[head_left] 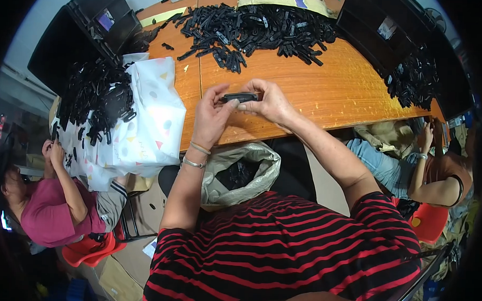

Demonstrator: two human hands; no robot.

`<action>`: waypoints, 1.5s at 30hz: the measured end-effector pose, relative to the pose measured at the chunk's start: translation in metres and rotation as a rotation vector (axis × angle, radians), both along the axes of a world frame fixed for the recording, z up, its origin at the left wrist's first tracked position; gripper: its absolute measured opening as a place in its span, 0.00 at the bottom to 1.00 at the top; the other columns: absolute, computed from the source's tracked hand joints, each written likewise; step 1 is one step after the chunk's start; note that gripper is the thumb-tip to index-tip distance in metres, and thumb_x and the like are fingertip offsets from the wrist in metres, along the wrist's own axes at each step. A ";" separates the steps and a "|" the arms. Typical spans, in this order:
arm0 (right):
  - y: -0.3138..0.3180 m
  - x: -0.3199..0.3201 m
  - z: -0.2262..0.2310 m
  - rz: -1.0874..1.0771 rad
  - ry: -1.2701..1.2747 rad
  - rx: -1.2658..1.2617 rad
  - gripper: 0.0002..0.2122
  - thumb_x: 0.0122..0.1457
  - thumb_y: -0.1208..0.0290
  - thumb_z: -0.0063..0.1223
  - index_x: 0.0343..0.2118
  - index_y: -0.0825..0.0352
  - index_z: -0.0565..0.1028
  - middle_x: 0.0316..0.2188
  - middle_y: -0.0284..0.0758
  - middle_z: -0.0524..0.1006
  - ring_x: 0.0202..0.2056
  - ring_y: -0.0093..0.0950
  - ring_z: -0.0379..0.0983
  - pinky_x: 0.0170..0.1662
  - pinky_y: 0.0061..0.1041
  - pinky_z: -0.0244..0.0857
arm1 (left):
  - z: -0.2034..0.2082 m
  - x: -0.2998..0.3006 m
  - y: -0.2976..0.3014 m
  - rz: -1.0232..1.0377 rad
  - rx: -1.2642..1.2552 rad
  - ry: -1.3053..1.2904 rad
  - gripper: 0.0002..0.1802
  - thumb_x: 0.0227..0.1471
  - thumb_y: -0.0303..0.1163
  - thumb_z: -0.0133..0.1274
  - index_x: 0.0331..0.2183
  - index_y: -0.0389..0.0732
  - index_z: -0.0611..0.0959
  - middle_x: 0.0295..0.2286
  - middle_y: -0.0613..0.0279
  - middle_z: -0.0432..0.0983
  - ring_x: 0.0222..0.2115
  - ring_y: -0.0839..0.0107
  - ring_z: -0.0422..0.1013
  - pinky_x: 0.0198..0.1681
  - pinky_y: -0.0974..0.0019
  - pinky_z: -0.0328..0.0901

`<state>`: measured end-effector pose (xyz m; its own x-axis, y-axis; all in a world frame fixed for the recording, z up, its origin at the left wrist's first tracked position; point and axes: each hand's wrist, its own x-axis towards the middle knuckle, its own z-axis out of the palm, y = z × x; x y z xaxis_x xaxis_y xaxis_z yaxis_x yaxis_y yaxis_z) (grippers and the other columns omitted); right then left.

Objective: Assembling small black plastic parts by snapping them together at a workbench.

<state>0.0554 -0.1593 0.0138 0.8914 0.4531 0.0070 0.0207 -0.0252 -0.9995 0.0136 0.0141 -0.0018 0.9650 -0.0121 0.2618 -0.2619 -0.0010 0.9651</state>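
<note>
Over the near part of the wooden table, my left hand [214, 113] and my right hand [269, 101] hold one small, long black plastic part [239, 97] between them. Fingers and thumbs of both hands pinch it from either end. It lies roughly level, and its finer details are too small to make out. Beyond my hands, a broad heap of similar black plastic parts [256, 31] spreads across the far side of the table. Below my hands, an open woven sack [268, 170] in my lap has dark pieces inside.
Black crates [99, 26] stand at the left and right back. A patterned white cloth [155, 110] at left carries more black parts. A person in a maroon shirt [47, 213] sits at left; another person [444, 179] sits at right. The wooden table's edge [327, 127] runs before me.
</note>
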 end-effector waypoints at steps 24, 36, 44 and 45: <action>-0.035 0.041 -0.033 -0.049 -0.582 -0.590 0.06 0.48 0.70 0.58 0.28 0.65 0.77 0.26 0.43 0.78 0.31 0.41 0.75 0.33 0.36 0.68 | -0.054 0.125 -0.006 0.223 1.029 -0.414 0.20 0.46 0.23 0.53 0.45 0.40 0.76 0.47 0.57 0.70 0.49 0.55 0.63 0.50 0.59 0.63; 0.000 0.186 -0.036 -0.163 -0.979 -1.058 0.08 0.51 0.74 0.46 0.31 0.62 0.77 0.35 0.43 0.73 0.34 0.42 0.75 0.36 0.39 0.70 | -0.036 0.080 0.003 0.260 0.959 -0.509 0.25 0.39 0.19 0.58 0.44 0.41 0.76 0.35 0.58 0.75 0.41 0.58 0.68 0.44 0.60 0.64; -0.009 0.197 -0.028 0.130 -1.023 -1.219 0.06 0.49 0.71 0.54 0.31 0.62 0.78 0.33 0.40 0.76 0.34 0.39 0.75 0.36 0.37 0.69 | -0.036 0.078 0.002 0.285 1.009 -0.530 0.11 0.37 0.22 0.60 0.29 0.40 0.78 0.29 0.60 0.73 0.36 0.60 0.67 0.40 0.61 0.64; -0.011 0.195 -0.026 0.137 -1.032 -1.203 0.06 0.48 0.71 0.56 0.29 0.63 0.77 0.31 0.40 0.76 0.34 0.40 0.75 0.36 0.37 0.69 | -0.036 0.077 0.002 0.286 1.027 -0.533 0.10 0.38 0.22 0.60 0.27 0.40 0.78 0.29 0.61 0.73 0.36 0.60 0.67 0.40 0.61 0.64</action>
